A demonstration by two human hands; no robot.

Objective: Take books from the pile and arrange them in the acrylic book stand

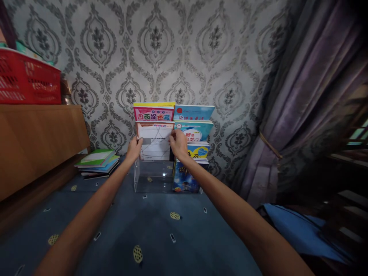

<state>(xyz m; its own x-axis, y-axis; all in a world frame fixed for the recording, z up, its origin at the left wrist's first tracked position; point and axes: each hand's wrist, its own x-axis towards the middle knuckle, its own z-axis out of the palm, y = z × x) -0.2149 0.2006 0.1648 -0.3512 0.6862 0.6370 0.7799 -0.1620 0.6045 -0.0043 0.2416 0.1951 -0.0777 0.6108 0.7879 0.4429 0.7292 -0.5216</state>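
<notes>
A clear stepped book rack [153, 174] stands against the wall with books in two columns. My left hand [134, 148] pinches the left edge of a white booklet [155, 143] printed with thin crossing lines. At its upper right edge, the fingers of my right hand [178, 143] are closed on the same booklet. It is upright in the left column, in front of a pink picture book [153, 115]. To the right are a light-blue book [194, 112], a teal book [198, 130], a yellow-and-blue book [199, 151] and a dark-blue book [186, 176].
A stack of books [99, 163] lies left of the rack on the blue patterned cloth [155, 234]. Farther left, a red basket [30, 78] sits on a wooden cabinet [43, 142]. A grey-purple curtain [276, 126] hangs at the right, with a blue object [299, 230] below it.
</notes>
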